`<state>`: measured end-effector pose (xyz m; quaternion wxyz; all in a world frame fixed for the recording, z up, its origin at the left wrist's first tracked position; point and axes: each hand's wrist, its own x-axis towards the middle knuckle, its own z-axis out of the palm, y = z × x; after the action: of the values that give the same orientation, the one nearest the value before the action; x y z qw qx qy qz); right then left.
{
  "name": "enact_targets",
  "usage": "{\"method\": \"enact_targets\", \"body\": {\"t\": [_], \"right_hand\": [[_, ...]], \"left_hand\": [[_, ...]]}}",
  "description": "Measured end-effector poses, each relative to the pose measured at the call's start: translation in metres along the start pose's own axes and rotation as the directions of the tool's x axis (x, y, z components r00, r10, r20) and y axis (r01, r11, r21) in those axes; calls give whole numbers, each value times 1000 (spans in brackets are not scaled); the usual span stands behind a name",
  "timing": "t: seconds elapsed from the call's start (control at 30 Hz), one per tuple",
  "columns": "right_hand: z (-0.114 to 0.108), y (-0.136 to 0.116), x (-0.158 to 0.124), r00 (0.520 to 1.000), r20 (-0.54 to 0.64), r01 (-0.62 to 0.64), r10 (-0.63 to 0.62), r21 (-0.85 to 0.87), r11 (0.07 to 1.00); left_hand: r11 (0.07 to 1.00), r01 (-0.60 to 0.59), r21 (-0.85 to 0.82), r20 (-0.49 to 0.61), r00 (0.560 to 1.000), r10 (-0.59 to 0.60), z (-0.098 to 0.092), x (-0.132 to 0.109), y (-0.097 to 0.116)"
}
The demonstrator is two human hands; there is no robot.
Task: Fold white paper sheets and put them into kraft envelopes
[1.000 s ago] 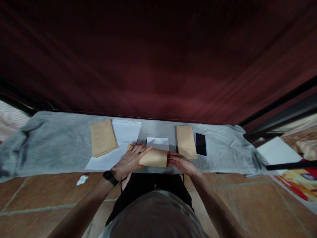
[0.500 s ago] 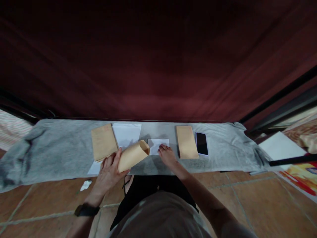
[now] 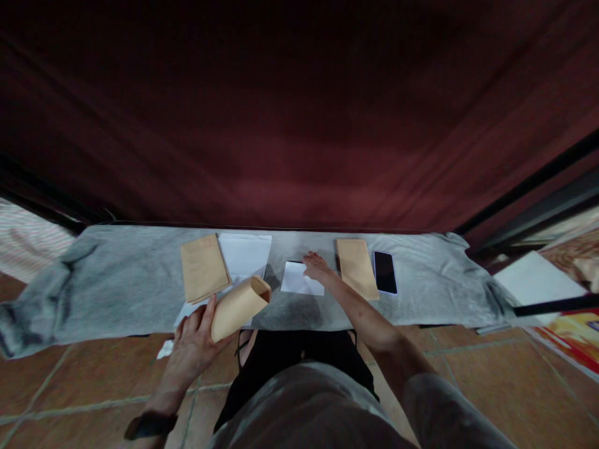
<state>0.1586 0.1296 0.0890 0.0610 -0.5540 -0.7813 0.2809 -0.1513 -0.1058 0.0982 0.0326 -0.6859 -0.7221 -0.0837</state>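
Head view: the left hand (image 3: 193, 343), at lower left of centre, holds an open brown envelope (image 3: 234, 312) between thumb and fingers; its mouth gapes towards the upper right. A dark wristband (image 3: 151, 426) sits on that wrist, near the bottom edge of the frame.

At centre, the right hand (image 3: 316, 265) reaches to the upper right edge of a small white paper (image 3: 299, 282) lying flat — its fingers extend over that edge, and whether they pinch it cannot be told.

Left of centre, a stack of brown envelopes (image 3: 203, 267) overlaps white sheets (image 3: 247, 252). Right of centre lies a flat brown packet (image 3: 355, 265), with a phone (image 3: 385, 272) just beside it, screen dark. All these lie on a grey cloth (image 3: 131, 274) across the frame's middle — dark red fabric (image 3: 299, 137) fills the upper part, floor tiles (image 3: 486, 374) the lower corners.
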Motion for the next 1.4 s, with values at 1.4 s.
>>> {"method": "enact_targets", "body": {"t": [1.4], "right_hand": [[8, -45, -96, 881, -291, 359, 373, 924, -129]], "left_hand": [[996, -68, -49, -189, 980, 58, 10, 42, 75]]}}
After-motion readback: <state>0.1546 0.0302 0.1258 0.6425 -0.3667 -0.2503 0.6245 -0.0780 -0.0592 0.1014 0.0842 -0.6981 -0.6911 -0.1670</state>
